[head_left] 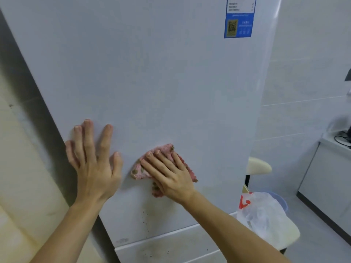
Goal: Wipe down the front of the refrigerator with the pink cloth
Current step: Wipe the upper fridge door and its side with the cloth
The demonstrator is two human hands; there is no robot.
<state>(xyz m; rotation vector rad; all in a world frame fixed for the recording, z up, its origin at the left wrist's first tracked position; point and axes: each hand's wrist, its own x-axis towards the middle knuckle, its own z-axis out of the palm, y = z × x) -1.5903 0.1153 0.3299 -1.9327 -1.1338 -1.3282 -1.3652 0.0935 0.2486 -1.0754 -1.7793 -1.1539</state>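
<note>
**Fig. 1. Flat-hand wiping on the lower part of the refrigerator door**

The tall white glossy refrigerator door [152,73] serves as the landmark. The crumpled pink terry cloth [164,149], marked with brownish soiled patches, lies against the lower part of the door, roughly at mid-width. The right hand [169,175] presses it to the panel with straight fingers laid over it; nothing is curled round the fabric, so the cloth is pinned rather than gripped. The left hand [93,164] rests bare on the door near its left edge, level with the cloth, fingers spread and flat, and holds nothing. A blue printed label [239,25] sits at the door's upper right. Dark specks [145,221] and a faint yellowish stain lie on the door just below the cloth, above the white lower drawer front [171,247], which is also spotted.

Judged risks:
- The cloth is held by pressure alone, so a quick stroke or a lighter palm could let it slide out and drop.
- It is bunched, so only part of it meets the door, which may leave streaks.
- Its soiled patches could smear grime back onto the panel.
- The bracing left hand may leave prints near the left edge of the door.
- A stroke reaching the label could catch and lift its edge.
- The specks look dried and may resist one pass.
</note>
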